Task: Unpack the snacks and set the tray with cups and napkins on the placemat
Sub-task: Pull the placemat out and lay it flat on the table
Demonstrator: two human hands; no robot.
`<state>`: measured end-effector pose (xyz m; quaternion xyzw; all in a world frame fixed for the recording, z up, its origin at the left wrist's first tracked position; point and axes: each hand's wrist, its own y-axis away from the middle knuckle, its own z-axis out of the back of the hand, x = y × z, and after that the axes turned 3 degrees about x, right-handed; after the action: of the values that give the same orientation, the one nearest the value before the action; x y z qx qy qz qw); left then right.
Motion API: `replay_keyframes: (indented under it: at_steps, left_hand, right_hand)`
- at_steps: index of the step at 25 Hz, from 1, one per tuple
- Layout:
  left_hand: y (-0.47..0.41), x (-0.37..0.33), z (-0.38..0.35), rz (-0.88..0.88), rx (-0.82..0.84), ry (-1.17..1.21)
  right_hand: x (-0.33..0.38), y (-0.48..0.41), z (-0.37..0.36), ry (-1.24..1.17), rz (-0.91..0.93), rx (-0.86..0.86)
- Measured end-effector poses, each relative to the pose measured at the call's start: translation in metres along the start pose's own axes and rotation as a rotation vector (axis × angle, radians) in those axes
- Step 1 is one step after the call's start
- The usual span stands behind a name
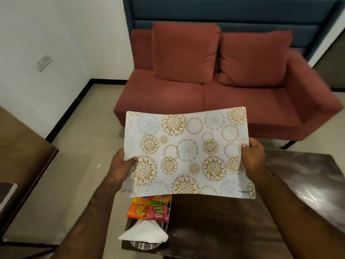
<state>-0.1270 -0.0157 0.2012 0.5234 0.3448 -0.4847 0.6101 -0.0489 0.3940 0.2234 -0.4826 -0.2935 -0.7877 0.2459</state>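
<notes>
I hold a white placemat (188, 152) with gold and grey flower circles flat in the air above the dark table (233, 230). My left hand (122, 163) grips its left edge and my right hand (254, 156) grips its right edge. Under the placemat's near left corner lie snack packets, an orange one (138, 209) and a pink one (158, 212), in a tray (128, 243) at the table's left end. White napkins (144, 231) lie folded on the tray's near part. No cups are visible.
A red sofa (214, 94) with two back cushions stands just beyond the table. Brown wooden furniture (20, 161) is at the left, with tiled floor (78, 157) between it and the table. The table's right part (308, 184) is glossy.
</notes>
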Motion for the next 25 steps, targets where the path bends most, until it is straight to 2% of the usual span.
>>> replay_keyframes:
  at_steps: [6,13,19,25]
  left_hand:
    - [0.002,-0.013,-0.072,0.028,0.084,-0.016]
    - [0.025,-0.026,-0.205,0.043,0.143,-0.160]
    - [0.053,-0.010,-0.322,0.135,0.136,-0.142]
    - [0.053,0.026,-0.397,0.248,0.128,-0.163]
  right_hand:
    - [-0.034,-0.026,0.074,-0.006,-0.061,-0.078]
    - [-0.085,-0.088,0.194,0.022,-0.094,-0.099]
    - [-0.123,-0.157,0.280,0.097,-0.101,-0.066]
    - [-0.173,-0.204,0.320,0.189,-0.167,-0.033]
